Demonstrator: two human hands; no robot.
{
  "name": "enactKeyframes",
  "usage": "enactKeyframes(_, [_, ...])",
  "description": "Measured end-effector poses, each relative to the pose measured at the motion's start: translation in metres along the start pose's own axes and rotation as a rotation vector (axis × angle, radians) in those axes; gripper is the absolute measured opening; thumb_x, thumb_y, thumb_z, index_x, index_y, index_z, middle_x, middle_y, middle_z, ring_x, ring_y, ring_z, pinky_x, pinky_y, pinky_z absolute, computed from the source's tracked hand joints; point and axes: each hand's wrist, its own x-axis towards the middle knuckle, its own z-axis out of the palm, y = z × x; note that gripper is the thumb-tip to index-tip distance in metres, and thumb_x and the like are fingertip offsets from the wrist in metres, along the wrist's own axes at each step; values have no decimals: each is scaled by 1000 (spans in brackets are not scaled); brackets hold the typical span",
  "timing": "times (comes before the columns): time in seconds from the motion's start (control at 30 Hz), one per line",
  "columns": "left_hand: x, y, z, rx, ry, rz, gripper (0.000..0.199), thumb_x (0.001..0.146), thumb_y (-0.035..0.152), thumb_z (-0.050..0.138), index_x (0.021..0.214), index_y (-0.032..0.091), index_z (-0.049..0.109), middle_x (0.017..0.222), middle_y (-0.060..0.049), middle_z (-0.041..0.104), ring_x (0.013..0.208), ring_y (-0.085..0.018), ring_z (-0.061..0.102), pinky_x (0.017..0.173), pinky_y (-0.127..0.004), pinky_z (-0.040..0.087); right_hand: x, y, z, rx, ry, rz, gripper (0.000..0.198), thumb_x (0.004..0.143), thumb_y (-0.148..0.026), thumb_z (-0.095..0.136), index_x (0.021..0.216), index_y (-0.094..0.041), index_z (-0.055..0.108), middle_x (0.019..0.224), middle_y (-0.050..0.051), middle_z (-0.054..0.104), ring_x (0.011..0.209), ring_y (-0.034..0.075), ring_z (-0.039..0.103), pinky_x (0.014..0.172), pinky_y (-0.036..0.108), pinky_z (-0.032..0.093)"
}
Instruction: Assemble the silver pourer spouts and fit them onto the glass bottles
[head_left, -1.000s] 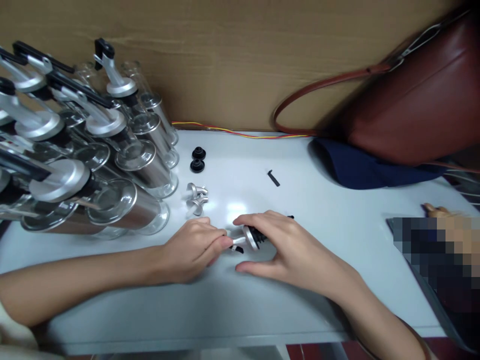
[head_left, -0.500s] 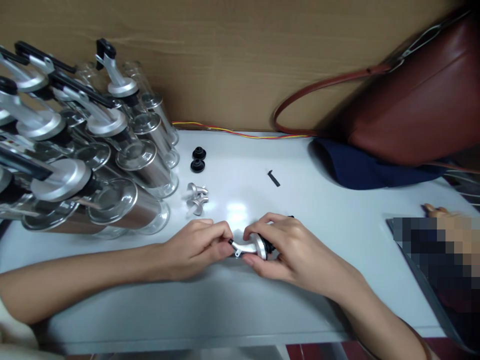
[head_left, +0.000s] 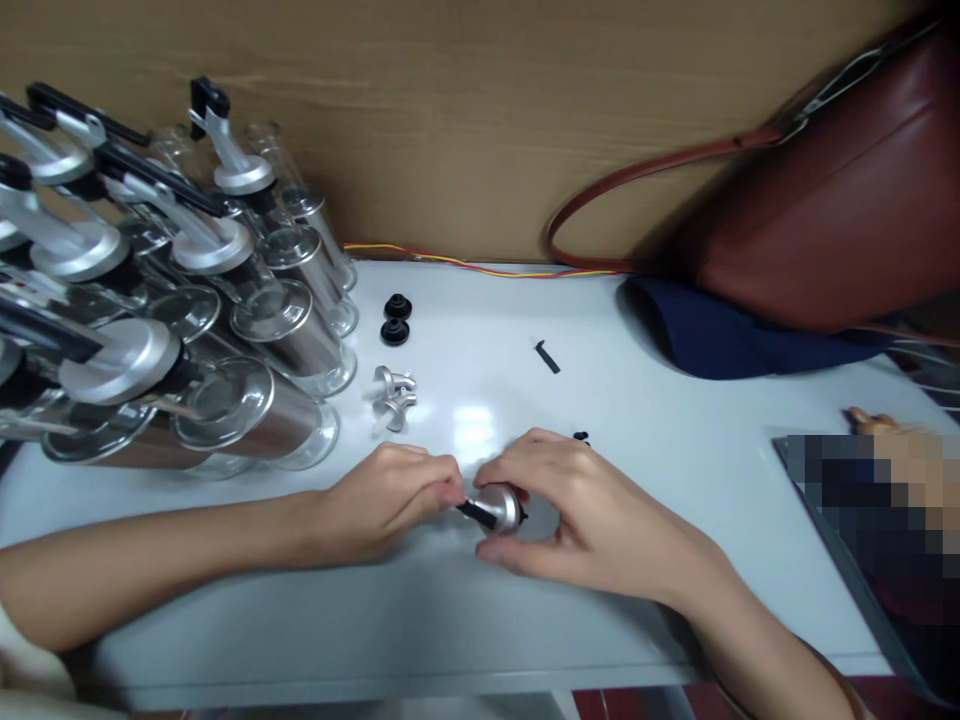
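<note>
A silver pourer spout (head_left: 504, 506) with a black flip lever lies between my two hands, above the white table. My left hand (head_left: 401, 500) is closed, pinching the tip end of the spout by thumb and forefinger. Curved loosely around the round silver cap is my right hand (head_left: 574, 510), its fingers against the far side and its thumb low on the near side. Part of the spout's black stopper is hidden by those fingers. Two more silver spout pieces (head_left: 394, 400) lie beyond my left hand, with two black stoppers (head_left: 396, 320) farther back.
Several glass-and-metal bottles (head_left: 277, 320) with pourer tops crowd the left side. A thin black lever (head_left: 548, 357) and a small black part (head_left: 582, 437) lie on the table (head_left: 465, 620). At right are a brown bag (head_left: 840, 200), dark blue cloth (head_left: 735, 335) and another person's hand (head_left: 874, 420).
The pourer spout has turned, and its black lever now faces up. My right hand's thumb and fingers have spread wider around the cap. A small black part beyond it shows more.
</note>
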Motion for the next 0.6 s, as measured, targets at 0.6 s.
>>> enactKeyframes(0.6, [-1,1,3,-33,122,-62,51,103,38,16,61,20,39,52,5,43,46,-9,43,50,-21,37,-1,-5,2,-48,36,32,26,98,-28,38,111,-17,58,85,7,69,75,20,63,68,31,47])
